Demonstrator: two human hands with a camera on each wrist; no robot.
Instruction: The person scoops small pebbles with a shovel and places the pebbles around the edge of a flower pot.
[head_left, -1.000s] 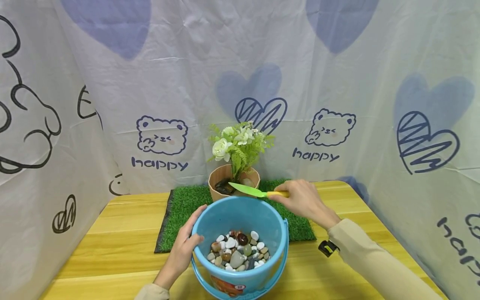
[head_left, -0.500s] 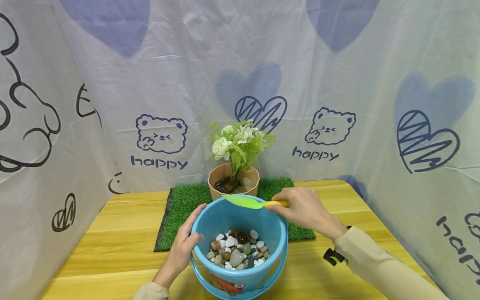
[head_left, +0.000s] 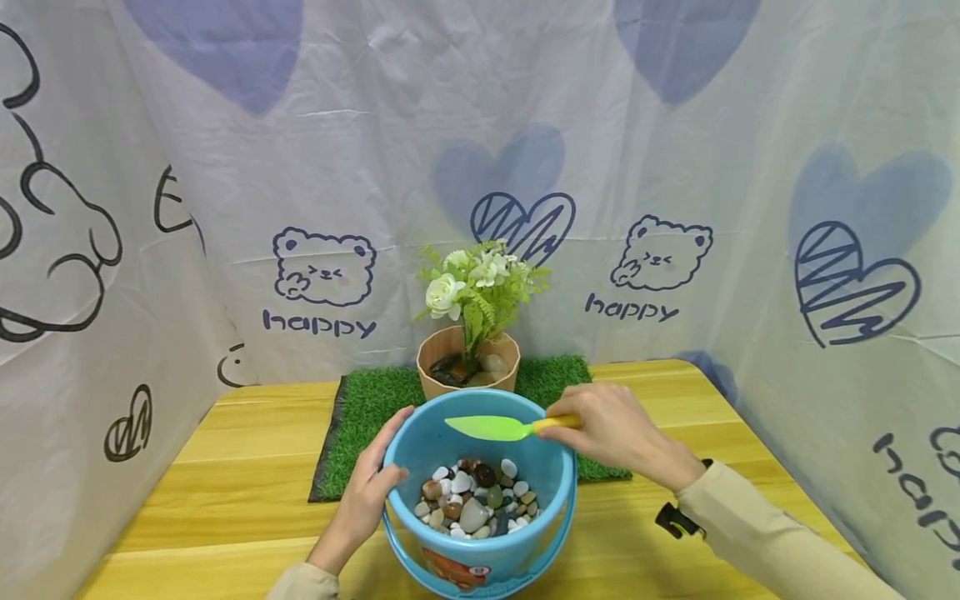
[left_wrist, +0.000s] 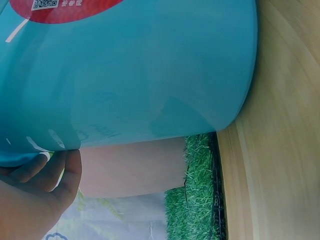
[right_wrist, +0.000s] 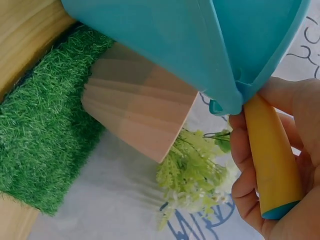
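My right hand grips the yellow handle of a small trowel. Its green blade points left, over the far inside of a blue bucket, above the pebbles; nothing shows on the blade. White, brown and grey pebbles cover the bucket's bottom. My left hand holds the bucket's left rim, thumb over the edge and fingers along the outer wall. In the left wrist view those fingers lie against the blue wall. The bucket stands upright on the table, its handle hanging at the front.
Behind the bucket, a peach flowerpot with white flowers and large stones stands on a green artificial grass mat. The wooden table extends to both sides. Printed cloth hangs around the back and sides.
My right hand has lowered the trowel and drawn it nearer, from over the flowerpot's front rim to inside the bucket's opening. My left hand and the bucket have stayed put.
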